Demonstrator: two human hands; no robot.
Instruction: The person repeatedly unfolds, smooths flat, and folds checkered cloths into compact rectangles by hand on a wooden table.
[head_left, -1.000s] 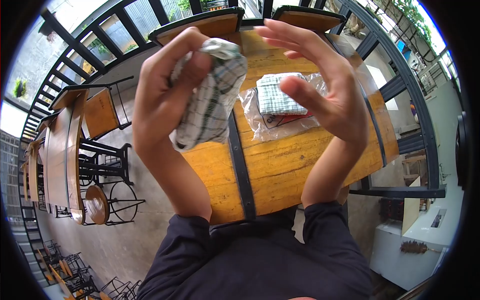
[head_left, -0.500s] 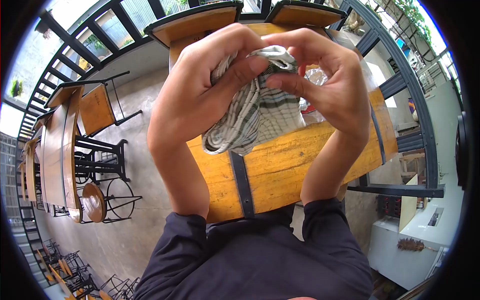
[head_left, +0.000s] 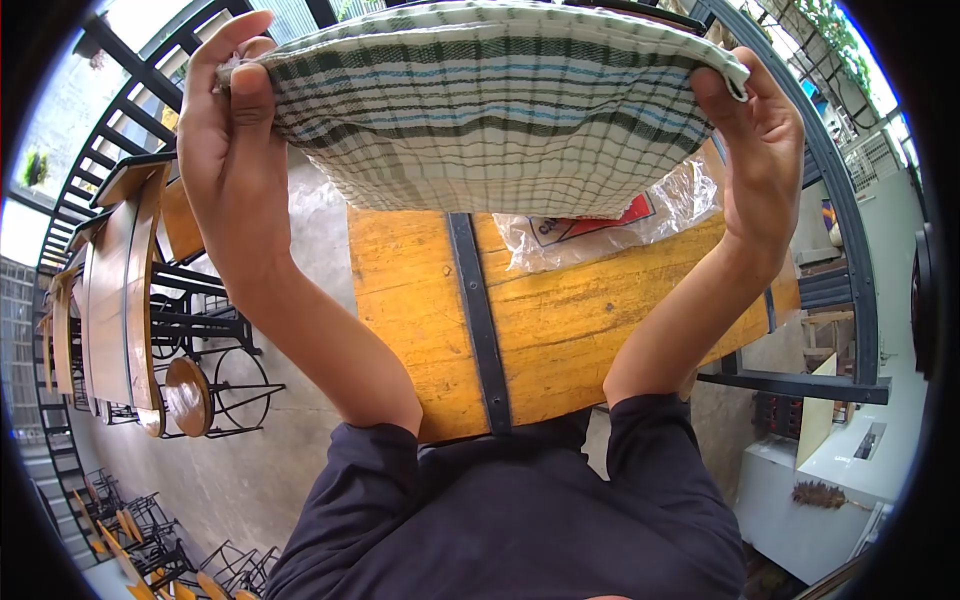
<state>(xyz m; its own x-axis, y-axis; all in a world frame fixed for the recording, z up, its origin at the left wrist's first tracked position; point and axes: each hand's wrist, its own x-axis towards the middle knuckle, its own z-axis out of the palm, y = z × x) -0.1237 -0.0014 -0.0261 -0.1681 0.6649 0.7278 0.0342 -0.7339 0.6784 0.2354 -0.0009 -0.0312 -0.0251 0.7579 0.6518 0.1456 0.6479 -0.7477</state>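
A checked cloth point(head_left: 490, 110), white with dark green and blue stripes, is stretched between my two hands above the table. My left hand point(head_left: 235, 150) pinches its left corner between thumb and fingers. The right corner is gripped by my right hand point(head_left: 760, 150), thumb on the near side. The cloth looks folded, with layered edges along the top, and its lower part hangs toward the table. Beneath it lies a clear plastic bag point(head_left: 560, 240) with a red and dark printed label, partly hidden by the cloth.
The yellow wooden table point(head_left: 560, 330) has a black metal strip point(head_left: 480, 330) across it. More tables point(head_left: 120, 290) and a round stool point(head_left: 188, 397) stand at the left. A black railing point(head_left: 840, 240) runs along the right, near a white counter point(head_left: 790, 500).
The cloth was bunched between my hands; now it is spread wide. My hands have moved apart, left hand leftward and right hand rightward, uncovering more of the plastic bag.
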